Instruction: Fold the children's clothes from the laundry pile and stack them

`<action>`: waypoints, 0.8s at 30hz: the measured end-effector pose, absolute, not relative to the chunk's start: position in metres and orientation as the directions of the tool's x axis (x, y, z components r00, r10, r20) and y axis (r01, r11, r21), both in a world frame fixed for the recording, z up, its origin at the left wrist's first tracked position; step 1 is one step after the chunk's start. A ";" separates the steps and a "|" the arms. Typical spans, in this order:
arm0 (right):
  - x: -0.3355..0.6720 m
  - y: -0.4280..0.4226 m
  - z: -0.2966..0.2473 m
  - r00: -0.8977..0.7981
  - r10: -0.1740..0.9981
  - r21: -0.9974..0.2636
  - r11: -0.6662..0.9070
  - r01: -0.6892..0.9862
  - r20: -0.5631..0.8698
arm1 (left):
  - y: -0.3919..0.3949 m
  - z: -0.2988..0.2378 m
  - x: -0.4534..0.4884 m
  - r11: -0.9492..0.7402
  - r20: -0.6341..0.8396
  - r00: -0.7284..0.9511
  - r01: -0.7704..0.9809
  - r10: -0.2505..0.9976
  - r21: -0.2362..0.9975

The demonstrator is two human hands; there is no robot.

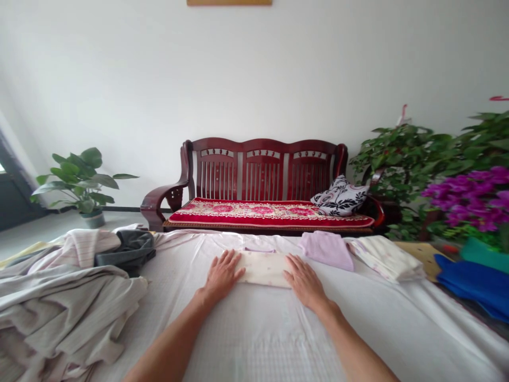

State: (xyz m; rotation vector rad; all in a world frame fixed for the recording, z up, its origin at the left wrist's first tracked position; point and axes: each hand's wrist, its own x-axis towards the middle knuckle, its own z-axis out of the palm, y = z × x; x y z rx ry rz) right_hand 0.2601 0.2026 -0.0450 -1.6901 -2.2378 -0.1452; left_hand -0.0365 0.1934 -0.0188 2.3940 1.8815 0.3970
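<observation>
Plainly, the left hand [223, 273] and right hand [305, 278] lay spread flat, neither grip clasping anything, over opposite ends of the cream folded cloth [264, 269]. Smoothing it well seemed to call for light, equal pressure outward from its middle, keeping the edges straight. It lay on the white sheet [246, 329], between the loose grey pile [79, 302] and the lilac folded cloth [326, 249].

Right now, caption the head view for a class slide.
Left hand and right hand touch opposite ends of a folded cream cloth, lilac cloth nearby.
</observation>
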 end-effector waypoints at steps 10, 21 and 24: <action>0.284 0.193 -0.031 -0.307 0.828 -0.496 0.535 0.684 0.470 | 0.187 -0.019 -0.071 -0.449 0.250 0.374 0.766 0.893 0.460; 0.284 0.190 -0.034 -0.318 0.839 -0.490 0.522 0.698 0.442 | 0.189 -0.019 -0.073 -0.429 0.268 0.339 0.776 0.902 0.461; 0.283 0.191 -0.034 -0.328 0.827 -0.445 0.531 0.721 0.456 | 0.189 -0.019 -0.071 -0.429 0.269 0.340 0.788 0.901 0.442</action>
